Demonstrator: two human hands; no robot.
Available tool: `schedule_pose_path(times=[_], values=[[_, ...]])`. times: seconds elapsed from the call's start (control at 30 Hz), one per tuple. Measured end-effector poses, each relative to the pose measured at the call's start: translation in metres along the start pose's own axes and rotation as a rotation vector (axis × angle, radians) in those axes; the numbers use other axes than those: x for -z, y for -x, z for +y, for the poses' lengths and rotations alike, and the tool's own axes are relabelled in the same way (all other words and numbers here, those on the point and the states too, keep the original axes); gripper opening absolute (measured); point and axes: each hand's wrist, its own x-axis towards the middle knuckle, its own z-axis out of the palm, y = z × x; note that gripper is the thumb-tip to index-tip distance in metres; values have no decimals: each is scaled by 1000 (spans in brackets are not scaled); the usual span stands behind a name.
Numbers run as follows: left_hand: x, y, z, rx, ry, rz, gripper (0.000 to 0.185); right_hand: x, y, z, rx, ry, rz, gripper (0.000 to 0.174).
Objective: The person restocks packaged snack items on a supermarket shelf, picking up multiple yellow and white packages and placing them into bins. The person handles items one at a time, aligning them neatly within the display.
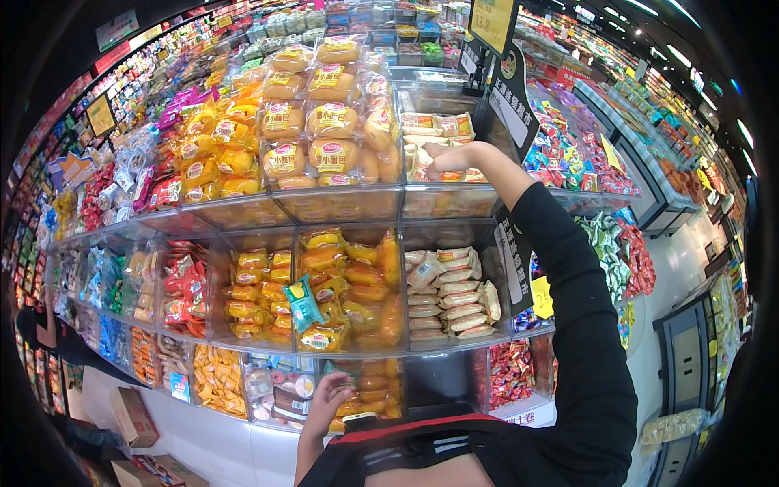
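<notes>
My right hand (446, 162) reaches into an upper clear plastic bin and touches cream-wrapped snack packets (455, 125). Its fingertips are partly hidden, so a grip on the upright packet (419, 163) cannot be confirmed. Below, a second bin holds stacked cream packets (461, 299). My left hand (328, 399) hangs low before a bin of yellow-wrapped bread (372, 389), thumb apart from its bent fingers and nothing visible in it. The top edge of a phone (359, 419) shows beside it. Left of my right hand stands a tall stack of wrapped bread rolls (333, 121).
A teal packet (303, 302) lies on yellow-wrapped cakes in the middle bin. Black sign boards (514, 109) and a yellow price sign (490, 24) stand close to my right arm. Cardboard boxes (134, 417) sit on the floor at left, near another person's arm (47, 325).
</notes>
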Motion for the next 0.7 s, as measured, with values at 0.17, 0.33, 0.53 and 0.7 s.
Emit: schedule_pose_path(times=[0.17, 0.33, 0.53, 0.7], values=[[-6, -8, 2, -11, -16, -94, 40, -19, 1, -3, 29, 49, 161, 100], [-7, -11, 1, -2, -29, -121, 34, -15, -8, 25, 176, -359, 84, 50], [-1, -13, -1, 40, 13, -21, 36, -26, -26, 25, 295, 114, 292, 50], [0, -16, -4, 20, 1, 5, 37, -43, -24, -3, 2, 276, 436, 63]])
